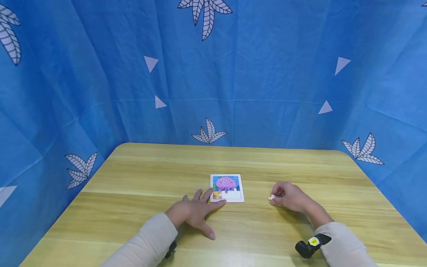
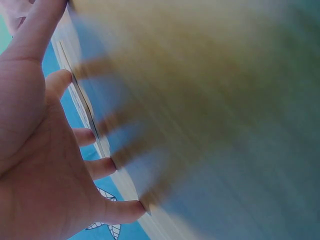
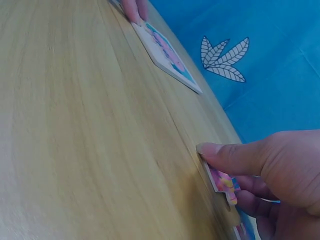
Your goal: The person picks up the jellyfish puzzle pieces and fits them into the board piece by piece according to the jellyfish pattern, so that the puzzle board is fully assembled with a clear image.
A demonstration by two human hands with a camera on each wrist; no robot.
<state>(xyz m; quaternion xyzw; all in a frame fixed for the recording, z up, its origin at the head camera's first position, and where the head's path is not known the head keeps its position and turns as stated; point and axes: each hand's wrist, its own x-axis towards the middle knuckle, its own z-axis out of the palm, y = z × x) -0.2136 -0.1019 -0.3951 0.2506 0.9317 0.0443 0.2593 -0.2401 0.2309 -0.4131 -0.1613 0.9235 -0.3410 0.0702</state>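
Note:
A small square jigsaw puzzle board (image 1: 241, 188) with a white frame lies flat on the table; its picture is a pink jellyfish on blue. Along the lower right of the picture a bare white area shows. My left hand (image 1: 197, 212) rests with fingers spread, its fingertips on the board's left and lower edge. To the right of the board my right hand (image 1: 289, 197) pinches a colourful jigsaw piece (image 3: 222, 181) between thumb and fingers, close to the tabletop. Below it in the right wrist view, a second piece (image 3: 240, 231) is partly hidden by the fingers.
The wooden table (image 1: 160, 163) has rounded far corners. A blue curtain (image 1: 267, 74) with white leaf and triangle prints hangs behind and at both sides. A black wrist device (image 1: 308, 247) is strapped over the right sleeve.

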